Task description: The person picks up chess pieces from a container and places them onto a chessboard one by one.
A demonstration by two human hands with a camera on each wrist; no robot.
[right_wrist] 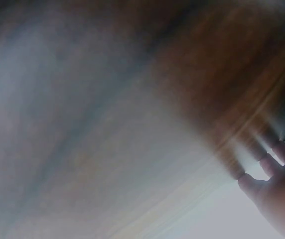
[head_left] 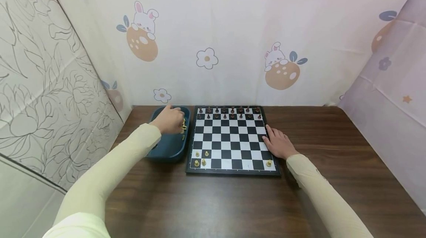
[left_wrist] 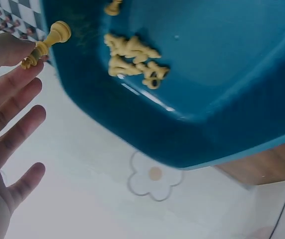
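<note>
My left hand [head_left: 169, 119] is over the blue bin [head_left: 168, 157], left of the chessboard. In the left wrist view, its thumb and index finger pinch a yellow chess piece [left_wrist: 58, 33] by its notched, crown-like top, while the other fingers spread out. Several more yellow pieces [left_wrist: 132, 52] lie in a heap on the bin's floor. My right hand [head_left: 280, 144] rests along the right edge of the chessboard [head_left: 234, 144], fingers extended and holding nothing; the right wrist view shows its fingertips against the brown tabletop.
Two rows of dark red chess pieces [head_left: 232, 110] stand along the board's far side. On the near side, yellow pieces [head_left: 203, 162] stand at the left corner and one yellow piece [head_left: 269, 163] at the right corner. A patterned curtain [head_left: 239, 75] hangs behind the table [head_left: 219, 204].
</note>
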